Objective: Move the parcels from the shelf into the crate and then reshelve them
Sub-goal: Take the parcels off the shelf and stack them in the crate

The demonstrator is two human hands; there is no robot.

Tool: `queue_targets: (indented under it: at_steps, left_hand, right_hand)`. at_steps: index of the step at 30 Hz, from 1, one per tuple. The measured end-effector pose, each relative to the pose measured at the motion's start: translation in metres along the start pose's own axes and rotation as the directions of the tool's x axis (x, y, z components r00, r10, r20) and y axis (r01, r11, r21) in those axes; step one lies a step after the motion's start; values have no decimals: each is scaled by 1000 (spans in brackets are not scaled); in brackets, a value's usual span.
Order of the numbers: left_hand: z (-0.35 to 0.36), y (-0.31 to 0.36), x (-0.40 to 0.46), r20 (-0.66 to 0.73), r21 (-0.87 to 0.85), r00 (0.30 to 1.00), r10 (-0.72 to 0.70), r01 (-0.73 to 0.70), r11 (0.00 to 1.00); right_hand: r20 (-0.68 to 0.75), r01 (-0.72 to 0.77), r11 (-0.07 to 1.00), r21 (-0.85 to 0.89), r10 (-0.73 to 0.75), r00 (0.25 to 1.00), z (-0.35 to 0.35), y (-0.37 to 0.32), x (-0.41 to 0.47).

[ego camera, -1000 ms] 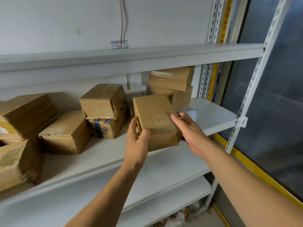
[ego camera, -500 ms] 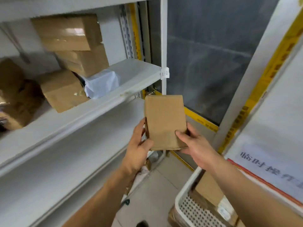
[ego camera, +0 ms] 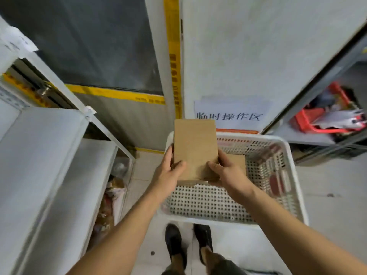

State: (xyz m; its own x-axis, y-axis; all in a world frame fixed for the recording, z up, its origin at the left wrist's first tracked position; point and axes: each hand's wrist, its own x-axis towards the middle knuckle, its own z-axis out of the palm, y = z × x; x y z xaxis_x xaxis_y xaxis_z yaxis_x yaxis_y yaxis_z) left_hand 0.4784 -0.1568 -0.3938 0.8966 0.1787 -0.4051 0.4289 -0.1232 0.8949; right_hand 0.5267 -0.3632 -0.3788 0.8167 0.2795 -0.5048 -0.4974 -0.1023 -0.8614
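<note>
While my left hand (ego camera: pixel 168 173) and right hand (ego camera: pixel 228 171) grip the parcel (ego camera: pixel 195 151) by its near corners, thumbs pressed on top, it hangs over the crate (ego camera: pixel 294 175) at twelve o'clock.

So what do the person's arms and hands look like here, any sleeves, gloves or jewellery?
Both forearms are bare as far as the frame shows, no sleeves in view. The left hand and right hand wear no gloves; no rings, watch or wristband show. Dark shoes show below.

Both arms outstretched — left grip (ego camera: pixel 168 171), right grip (ego camera: pixel 228 171) clasped, thumbs uppermost.
</note>
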Motion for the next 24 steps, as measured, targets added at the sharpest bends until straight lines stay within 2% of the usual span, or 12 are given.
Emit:
queue_targets:
  at_steps: [6, 14, 18, 24]
  left_hand:
    - [77, -56, 55, 166, 55, 976, -142, 134, 989]
    - [149, -112, 124, 104, 177, 967, -232, 211, 961]
    - [161, -136, 154, 61, 207, 964, -260, 242, 948]
    - [160, -175, 188, -46, 375, 965, -260, 258, 890]
  right_hand:
    - [-171, -102, 995, -4, 100, 980, -63, 66, 28]
    - [-245, -183, 981, 58, 191, 950, -118, 141, 97]
    - [-231, -188, 980, 63, 197, 953, -127, 171, 133]
    - [-207, -215, 975, 48, 220, 953, -116, 209, 176]
